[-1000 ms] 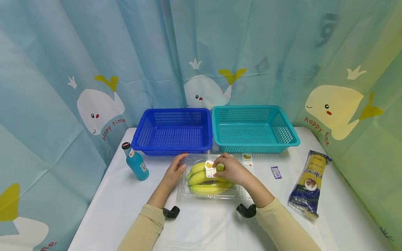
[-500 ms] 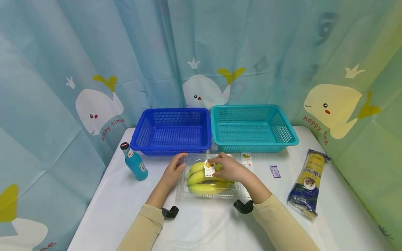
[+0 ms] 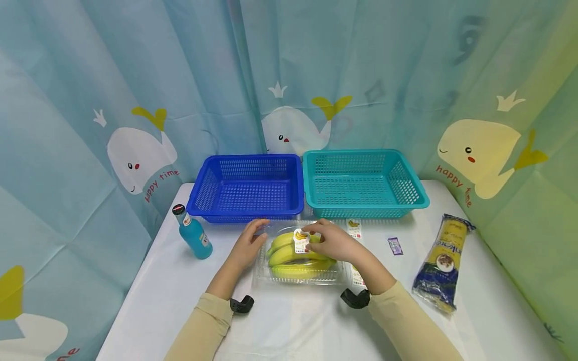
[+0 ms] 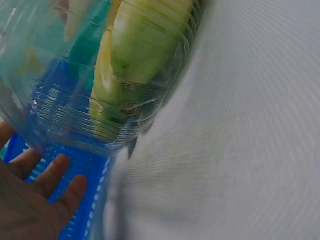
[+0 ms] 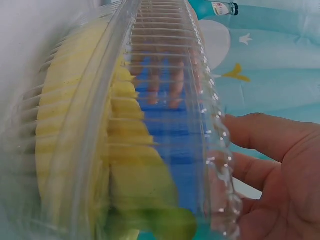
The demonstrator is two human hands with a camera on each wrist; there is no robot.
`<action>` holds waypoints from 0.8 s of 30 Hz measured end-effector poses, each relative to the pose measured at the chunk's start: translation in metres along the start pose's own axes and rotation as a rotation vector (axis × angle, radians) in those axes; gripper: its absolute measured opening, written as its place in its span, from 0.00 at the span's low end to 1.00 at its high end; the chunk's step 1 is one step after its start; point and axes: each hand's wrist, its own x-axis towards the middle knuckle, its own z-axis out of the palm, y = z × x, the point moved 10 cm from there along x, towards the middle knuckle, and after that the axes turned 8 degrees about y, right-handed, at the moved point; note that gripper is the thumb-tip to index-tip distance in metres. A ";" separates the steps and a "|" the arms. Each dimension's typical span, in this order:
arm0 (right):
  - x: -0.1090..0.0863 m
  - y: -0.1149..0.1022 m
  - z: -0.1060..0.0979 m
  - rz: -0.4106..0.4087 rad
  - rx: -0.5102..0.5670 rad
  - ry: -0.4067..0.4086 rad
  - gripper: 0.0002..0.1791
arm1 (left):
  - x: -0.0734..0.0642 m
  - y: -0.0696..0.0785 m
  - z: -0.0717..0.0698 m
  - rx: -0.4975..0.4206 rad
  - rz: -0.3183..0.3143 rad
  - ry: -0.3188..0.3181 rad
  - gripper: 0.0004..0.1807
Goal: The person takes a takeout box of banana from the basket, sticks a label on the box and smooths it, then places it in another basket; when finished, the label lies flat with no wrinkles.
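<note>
A clear plastic clamshell box [image 3: 299, 281] stands mid-table with several yellow bananas [image 3: 289, 254] inside. A white price label [image 3: 300, 242] with a banana picture lies on its lid. My right hand [image 3: 334, 241] reaches over the lid from the right, thumb and fingertips at the label's right side. In the right wrist view its fairly straight fingers [image 5: 250, 127] meet the lid. At the box's left end rests my left hand [image 3: 246, 245]. Seen in the left wrist view, its spread fingers [image 4: 52, 172] are loosely bent beside the clear wall and grip nothing.
Behind the box stand a blue basket [image 3: 246, 213] and a teal basket [image 3: 368, 205], side by side. A blue drink bottle [image 3: 195, 238] is at left. More banana labels [image 3: 354, 228], a small purple packet [image 3: 395, 246] and a blue-yellow pasta bag [image 3: 442, 265] lie at right.
My right hand's fingertips have loosened and drawn slightly right off the label, which stays on the lid. The left hand stays at the box's left end.
</note>
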 end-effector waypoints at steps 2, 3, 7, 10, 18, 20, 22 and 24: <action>-0.001 -0.002 -0.002 -0.020 0.005 0.014 0.25 | 0.000 0.002 -0.001 0.012 0.007 -0.003 0.22; -0.002 -0.003 -0.003 -0.032 0.005 0.024 0.24 | 0.000 0.003 -0.001 0.017 0.009 -0.005 0.22; -0.006 -0.003 -0.010 -0.051 0.010 0.093 0.20 | -0.001 0.004 -0.001 0.029 0.004 -0.013 0.22; -0.012 0.000 -0.019 -0.058 0.011 0.179 0.18 | -0.002 0.005 0.000 0.039 -0.008 -0.025 0.23; -0.033 0.029 -0.042 -0.023 0.025 0.423 0.15 | -0.008 0.006 0.001 0.018 -0.046 -0.014 0.27; -0.036 0.040 -0.044 0.007 0.050 0.456 0.16 | -0.010 0.006 0.001 -0.013 -0.059 0.003 0.27; -0.037 0.052 -0.043 0.038 0.087 0.471 0.19 | -0.012 0.003 0.002 -0.033 -0.089 0.018 0.28; -0.037 0.063 -0.038 0.070 0.146 0.474 0.22 | -0.014 0.000 0.004 -0.057 -0.121 0.026 0.28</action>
